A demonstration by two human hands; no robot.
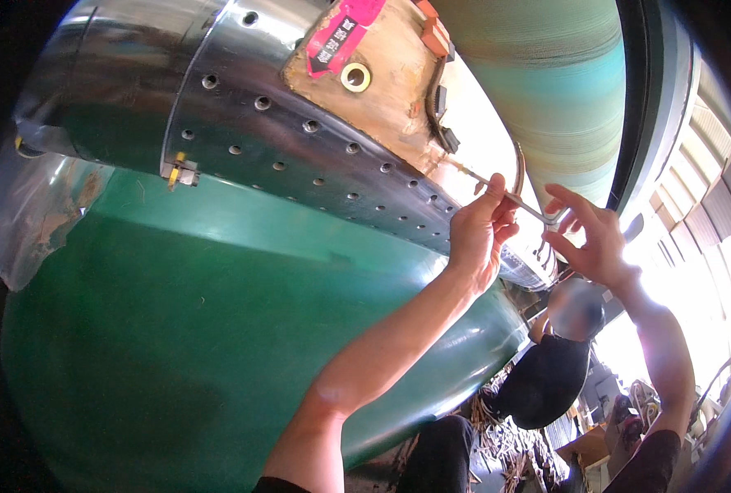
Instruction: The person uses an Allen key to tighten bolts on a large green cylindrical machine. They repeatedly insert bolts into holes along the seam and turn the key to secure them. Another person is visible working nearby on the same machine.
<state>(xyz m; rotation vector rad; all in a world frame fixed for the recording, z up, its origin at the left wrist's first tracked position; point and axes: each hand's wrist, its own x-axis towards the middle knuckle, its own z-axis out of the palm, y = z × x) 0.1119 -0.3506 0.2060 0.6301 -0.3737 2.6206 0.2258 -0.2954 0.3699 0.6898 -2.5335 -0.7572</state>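
My left hand (479,234) is closed around the shaft of a thin metal hex key (530,208), thumb on top. The far tip of the shaft points at the edge of a tan, curved die board (382,90); whether it sits in a screw there is too small to tell. At the bent end of the hex key is my right hand (593,238), thumb and forefinger spread to either side of it. The board is fixed on a shiny metal cylinder (242,123) with rows of holes.
A large green roller (217,329) curves below the cylinder, and a teal-and-tan roller (546,90) stands at upper right. A small clamp-like fitting (182,172) is on the cylinder's edge. A person in dark clothes (550,374) crouches at lower right, near scattered scraps (513,448).
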